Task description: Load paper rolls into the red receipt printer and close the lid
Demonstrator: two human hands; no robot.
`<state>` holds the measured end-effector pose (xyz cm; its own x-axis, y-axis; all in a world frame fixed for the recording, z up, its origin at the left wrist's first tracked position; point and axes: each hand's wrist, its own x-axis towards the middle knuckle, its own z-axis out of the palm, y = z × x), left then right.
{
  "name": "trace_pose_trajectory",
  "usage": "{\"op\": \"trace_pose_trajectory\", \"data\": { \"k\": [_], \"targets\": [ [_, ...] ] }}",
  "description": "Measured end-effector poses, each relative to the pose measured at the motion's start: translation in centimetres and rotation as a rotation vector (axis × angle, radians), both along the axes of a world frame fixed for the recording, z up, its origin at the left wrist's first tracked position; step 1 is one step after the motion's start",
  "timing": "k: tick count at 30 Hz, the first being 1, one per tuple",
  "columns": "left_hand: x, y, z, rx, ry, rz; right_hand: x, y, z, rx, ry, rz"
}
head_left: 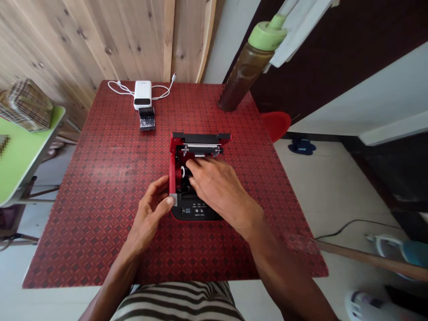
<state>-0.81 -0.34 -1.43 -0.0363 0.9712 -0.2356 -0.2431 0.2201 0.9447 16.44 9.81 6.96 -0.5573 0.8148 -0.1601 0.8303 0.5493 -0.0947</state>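
A small red and black printer (197, 147) stands with its lid open in the middle of the red patterned table (100, 178). My right hand (217, 187) lies over the open bay, fingers curled and reaching inside; what the fingertips touch is hidden. My left hand (152, 207) grips the printer's left side, thumb pressed on its front left corner next to a small grey tab.
A white power bank (142, 93) with a white cable and a small black part (147, 118) lie at the table's far edge. A tall brown bottle (249, 64) with a green cap stands far right. A green side table (20, 151) is left; an iron (397, 252) lies on the floor right.
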Motion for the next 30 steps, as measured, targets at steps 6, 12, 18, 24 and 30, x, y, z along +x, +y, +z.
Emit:
{"op": "trace_pose_trajectory", "data": {
  "k": [6, 12, 18, 24, 30],
  "targets": [
    [0.1, -0.1, 0.2, -0.009, 0.011, 0.006, 0.3, 0.1, -0.1, -0.014, 0.064, 0.029],
    [0.0, -0.1, 0.3, -0.006, 0.014, 0.005, 1.9, -1.1, -0.4, -0.01, 0.297, -0.006],
    [0.1, -0.2, 0.5, -0.028, 0.001, -0.002, 3.5, -2.4, 0.5, 0.007, 0.597, -0.058],
    [0.3, -0.4, 0.5, -0.069, -0.004, 0.014, 7.0, -2.7, 0.2, -0.273, 1.073, -0.281],
    [0.2, -0.4, 0.1, -0.052, 0.027, 0.028, 10.8, -1.1, -2.6, -0.259, 1.35, -0.589]
  ]
}}
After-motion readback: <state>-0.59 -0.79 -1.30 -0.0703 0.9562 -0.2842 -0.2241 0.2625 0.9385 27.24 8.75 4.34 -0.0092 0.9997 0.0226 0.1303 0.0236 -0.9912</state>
